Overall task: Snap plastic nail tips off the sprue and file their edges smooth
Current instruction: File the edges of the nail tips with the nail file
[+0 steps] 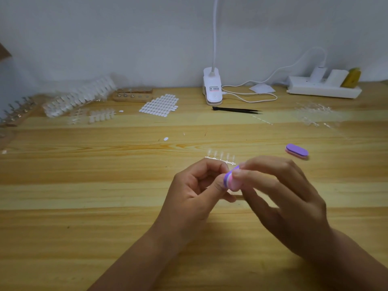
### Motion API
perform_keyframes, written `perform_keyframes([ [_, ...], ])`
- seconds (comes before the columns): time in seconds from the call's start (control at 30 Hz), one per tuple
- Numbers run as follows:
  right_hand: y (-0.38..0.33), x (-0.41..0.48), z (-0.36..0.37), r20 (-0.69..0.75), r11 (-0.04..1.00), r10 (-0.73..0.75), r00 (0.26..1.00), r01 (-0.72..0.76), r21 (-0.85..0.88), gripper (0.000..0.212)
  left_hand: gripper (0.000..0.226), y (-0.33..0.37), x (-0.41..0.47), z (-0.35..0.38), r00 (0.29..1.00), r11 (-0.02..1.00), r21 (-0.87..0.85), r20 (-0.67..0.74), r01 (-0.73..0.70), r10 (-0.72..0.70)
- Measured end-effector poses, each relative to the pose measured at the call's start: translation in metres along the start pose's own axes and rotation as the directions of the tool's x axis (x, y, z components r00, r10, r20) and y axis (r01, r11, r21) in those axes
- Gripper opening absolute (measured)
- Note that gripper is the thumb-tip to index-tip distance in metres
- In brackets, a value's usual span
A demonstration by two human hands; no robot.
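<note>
Filing under way — right hand point(279, 185) grips file block point(231, 179), left hand point(195, 185) pinches a presumed nail tip; sprue point(219, 163) beyond fingers point(210, 164) carries unsnapped tips point(221, 154).

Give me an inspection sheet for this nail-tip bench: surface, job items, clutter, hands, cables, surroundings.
Surface: wooden table, a few white bits mid-table.
Job's things: clear sprue with tips on, behind the hands; purple-pink file block in use; spare file block to the right.
Clutter: black tweezers, sheet of white tabs, bagged tip sets, wooden stand, clear sprue pile far right.
Grippers: right hand pinches the purple-pink file block; left hand curled, thumb at the block, held tip not discernible.
Cables: white cable loops from clip lamp to power strip.
Surroundings: plain grey wall.
</note>
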State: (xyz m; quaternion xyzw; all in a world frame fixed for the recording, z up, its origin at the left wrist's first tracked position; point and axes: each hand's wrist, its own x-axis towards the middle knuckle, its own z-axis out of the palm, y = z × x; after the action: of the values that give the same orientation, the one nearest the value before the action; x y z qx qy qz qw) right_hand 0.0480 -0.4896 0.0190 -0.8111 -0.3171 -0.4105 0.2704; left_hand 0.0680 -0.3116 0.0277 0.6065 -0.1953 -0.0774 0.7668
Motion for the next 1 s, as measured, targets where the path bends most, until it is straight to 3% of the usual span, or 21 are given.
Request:
perform_keyframes([
  [0.17, 0.01, 0.003, -0.005, -0.064, 0.995, 0.079, 0.995, -0.083, -0.059, 0.026, 0.011, -0.001, 0.0, -0.002, 1.0, 1.0, -0.018, 0.004, 0.022, -0.022],
  [0.27, 0.0, -0.001, 0.002, -0.048, 0.999, 0.027, 0.998, -0.026, 0.022, 0.026, 0.017, -0.001, -0.001, -0.001, 0.999, 0.999, -0.012, 0.037, 0.035, -0.035],
  [0.37, 0.007, -0.001, 0.0, 0.016, 0.999, -0.006, 1.0, 0.006, -0.044, 0.029, 0.014, 0.001, -0.001, -0.001, 0.998, 0.999, -0.016, 0.051, 0.049, -0.048],
  [0.5, 0.015, 0.001, -0.004, -0.071, 0.995, 0.08, 0.994, -0.084, -0.058, 0.026, 0.016, 0.001, -0.001, -0.003, 0.994, 0.995, -0.042, 0.062, 0.09, -0.087],
  [0.67, 0.005, -0.003, 0.0, 0.009, 1.0, -0.029, 1.0, 0.029, -0.007, 0.031, 0.019, 0.001, -0.001, -0.002, 0.988, 0.994, -0.021, 0.114, 0.11, -0.107],
  [0.83, 0.015, 0.001, -0.005, -0.07, 0.995, 0.078, 0.994, -0.082, -0.053, 0.023, 0.022, 0.003, -0.001, -0.004, 0.978, 0.985, -0.076, 0.15, 0.156, -0.143],
  [1.0, 0.003, -0.001, -0.001, 0.013, 0.998, -0.025, 1.0, 0.024, 0.054, 0.021, 0.022, 0.003, -0.001, -0.002, 0.962, 0.985, -0.05, 0.226, 0.168, -0.152],
])
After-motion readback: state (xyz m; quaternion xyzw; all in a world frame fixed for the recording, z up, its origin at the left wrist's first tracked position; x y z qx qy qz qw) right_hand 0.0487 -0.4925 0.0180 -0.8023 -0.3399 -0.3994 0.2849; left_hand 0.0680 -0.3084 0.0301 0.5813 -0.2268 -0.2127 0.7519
